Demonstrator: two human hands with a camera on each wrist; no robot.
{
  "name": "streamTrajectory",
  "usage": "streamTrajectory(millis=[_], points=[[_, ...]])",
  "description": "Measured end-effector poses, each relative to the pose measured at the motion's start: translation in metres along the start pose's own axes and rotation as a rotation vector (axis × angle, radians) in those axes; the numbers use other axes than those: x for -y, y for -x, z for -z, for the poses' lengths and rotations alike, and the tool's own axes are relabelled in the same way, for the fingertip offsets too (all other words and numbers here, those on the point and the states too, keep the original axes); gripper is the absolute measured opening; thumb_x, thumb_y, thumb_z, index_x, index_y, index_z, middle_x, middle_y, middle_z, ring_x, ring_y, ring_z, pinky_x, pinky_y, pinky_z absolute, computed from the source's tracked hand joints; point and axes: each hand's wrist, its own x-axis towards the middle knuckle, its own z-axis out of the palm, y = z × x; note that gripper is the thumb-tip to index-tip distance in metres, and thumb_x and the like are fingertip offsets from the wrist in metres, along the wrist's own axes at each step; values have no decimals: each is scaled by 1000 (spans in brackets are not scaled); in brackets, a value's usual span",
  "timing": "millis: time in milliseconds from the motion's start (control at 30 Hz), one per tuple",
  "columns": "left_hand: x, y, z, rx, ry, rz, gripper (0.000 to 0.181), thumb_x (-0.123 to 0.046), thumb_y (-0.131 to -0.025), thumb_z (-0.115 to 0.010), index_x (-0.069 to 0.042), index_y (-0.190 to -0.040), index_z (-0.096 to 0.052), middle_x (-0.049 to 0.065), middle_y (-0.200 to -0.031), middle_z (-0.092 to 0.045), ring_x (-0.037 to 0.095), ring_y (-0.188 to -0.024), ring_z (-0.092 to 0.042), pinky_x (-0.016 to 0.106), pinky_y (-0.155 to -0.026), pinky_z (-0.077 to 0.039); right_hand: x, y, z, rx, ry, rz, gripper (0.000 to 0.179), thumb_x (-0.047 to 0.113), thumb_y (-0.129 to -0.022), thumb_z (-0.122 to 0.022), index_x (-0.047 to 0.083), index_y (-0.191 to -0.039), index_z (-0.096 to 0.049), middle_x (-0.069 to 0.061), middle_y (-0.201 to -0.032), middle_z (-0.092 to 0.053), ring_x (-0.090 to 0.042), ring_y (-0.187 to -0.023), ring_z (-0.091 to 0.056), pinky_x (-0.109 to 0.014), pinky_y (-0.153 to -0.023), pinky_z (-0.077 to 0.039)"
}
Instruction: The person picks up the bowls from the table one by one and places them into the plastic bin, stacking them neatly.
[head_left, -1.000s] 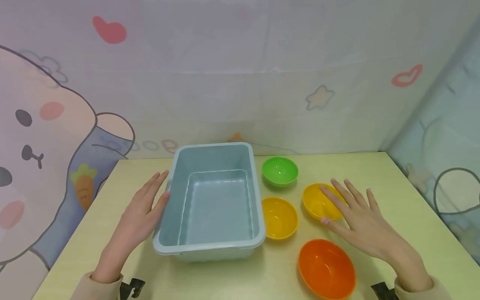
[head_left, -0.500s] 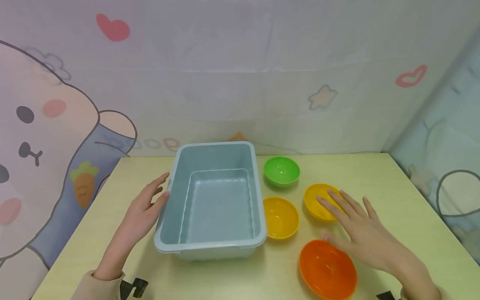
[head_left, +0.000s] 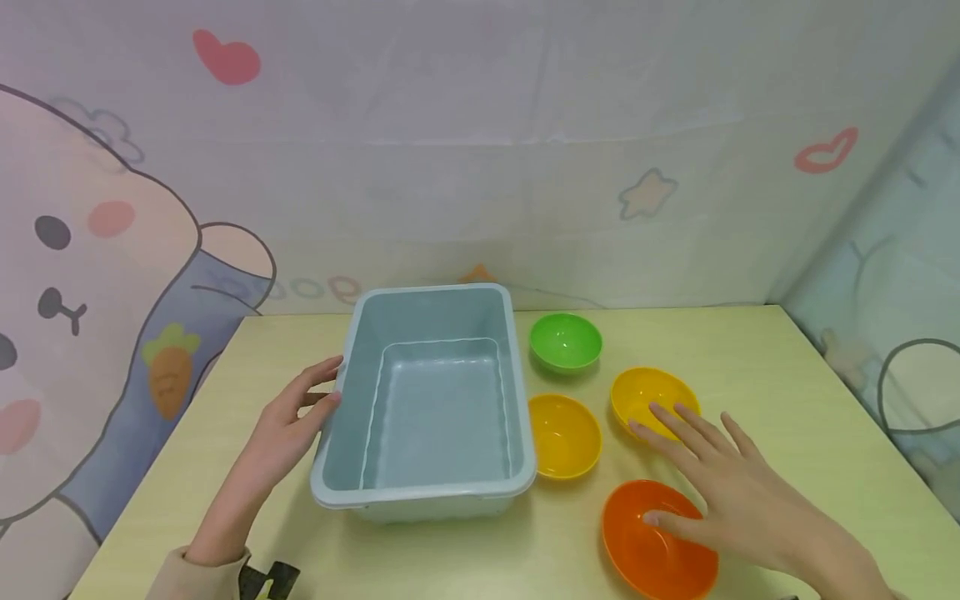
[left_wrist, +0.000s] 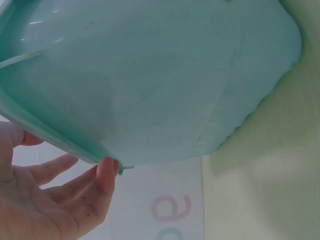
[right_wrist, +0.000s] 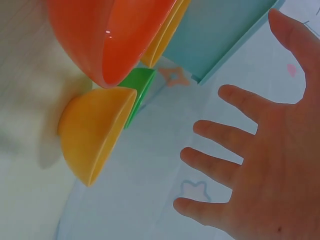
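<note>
Right of centre in the head view, one round yellow plastic bowl lies just beside the grey-blue rectangular plastic tub; a push by the left hand could bump it. At lower right, the right hand, if lowered, could tip the round orange plastic bowl. Left fingers touch the tub, unclamped; right fingers hover, spread.

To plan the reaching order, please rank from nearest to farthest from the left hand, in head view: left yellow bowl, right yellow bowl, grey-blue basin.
1. Grey-blue basin: immediately right of the left hand.
2. Left yellow bowl: beyond the basin's right side.
3. Right yellow bowl: farther right.
</note>
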Motion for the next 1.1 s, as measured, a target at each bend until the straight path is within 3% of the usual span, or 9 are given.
streamTrajectory(millis=[100, 200, 300, 400, 667, 867, 1100], points=[[0, -1, 0, -3, 1, 12, 50, -28, -101, -48, -18, -148, -37, 17, -144, -45, 32, -114, -56, 30, -77, -51, 2, 2, 0, 17, 8, 7, 79, 65, -82, -60, 34, -149, -32, -3, -158, -27, -33, -143, -25, -41, -120, 13], [1, -2, 0, 7, 9, 29, 49, -26, -100, -49, -17, -147, -39, 18, -140, -47, 21, -104, -57, 26, -72, -51, 5, 3, 0, 52, -2, -3, 82, 67, -79, -62, 36, -149, -33, -4, -158, -28, -35, -142, -27, -54, -118, -4], [2, -2, 0, 23, 24, 42, 49, -24, -100, -49, -16, -147, -39, 20, -137, -49, 9, -95, -56, 26, -69, -51, 8, 3, 1, 96, -9, -24, 87, 71, -75, -63, 39, -149, -31, -4, -157, -30, -35, -141, -30, -59, -108, -24], [2, -2, 1, 39, 50, 48, 49, -23, -100, -49, -16, -147, -38, 21, -137, -48, 3, -91, -54, 26, -69, -51, 9, 4, 2, 126, 0, -35, 89, 73, -73, -64, 40, -149, -31, -4, -156, -32, -35, -138, -35, -60, -104, -31], [6, -3, 3, 61, 123, 17, 48, -22, -100, -50, -13, -146, -39, 21, -135, -48, 0, -86, -56, 25, -69, -50, 14, 6, 3, 203, -41, -118, 89, 74, -70, -64, 45, -147, -30, 1, -156, -31, -32, -139, -35, -63, -101, -35], [9, -2, 4, 68, 152, 32, 47, -24, -100, -50, -13, -145, -41, 18, -131, -50, 2, -83, -57, 25, -70, -50, 18, 4, 2, 275, -92, -163, 90, 77, -67, -64, 50, -145, -28, 8, -158, -26, -31, -138, -36, -63, -100, -37], [12, -1, 5, 102, 230, 58, 48, -21, -100, -48, -16, -147, -39, 16, -130, -48, 6, -84, -60, 27, -72, -52, 21, 7, -7, 251, -90, -111, 96, 70, -67, -71, 46, -148, -26, 7, -159, -22, -31, -139, -33, -63, -96, -40]])
